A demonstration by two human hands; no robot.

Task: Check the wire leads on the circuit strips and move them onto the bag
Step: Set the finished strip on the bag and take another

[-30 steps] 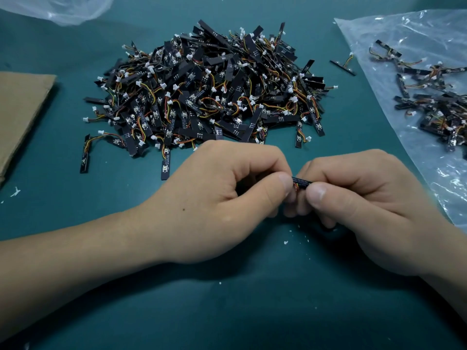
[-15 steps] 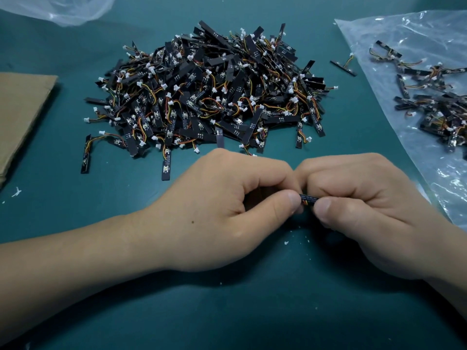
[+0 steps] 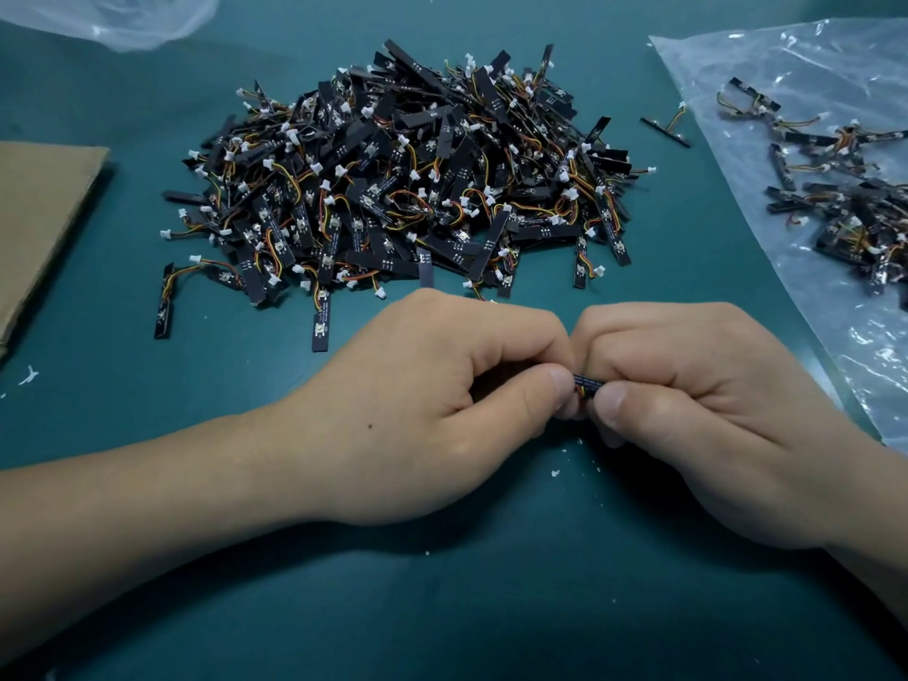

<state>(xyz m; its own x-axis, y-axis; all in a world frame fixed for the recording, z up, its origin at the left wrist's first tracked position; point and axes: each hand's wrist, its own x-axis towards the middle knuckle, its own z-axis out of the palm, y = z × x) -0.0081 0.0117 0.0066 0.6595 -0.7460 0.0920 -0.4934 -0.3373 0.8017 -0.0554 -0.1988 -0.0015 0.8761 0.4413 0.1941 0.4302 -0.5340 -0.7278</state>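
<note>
black circuit strip [image 3: 588,385] pinched between both thumbs, mostly hidden.

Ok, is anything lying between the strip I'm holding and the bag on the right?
Nothing visible. The left hand and right hand pinch the strip; only bare green mat lies between them and the bag. One loose strip lies farther back beside the bag, off that path.

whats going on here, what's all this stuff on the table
A person is inspecting small black circuit strips with wire leads. Both hands, left hand and right hand, pinch one strip between thumbs and fingers, close over the green table. A big pile of strips lies beyond the hands. A smaller batch already lies on the clear plastic bag at the right.
</note>
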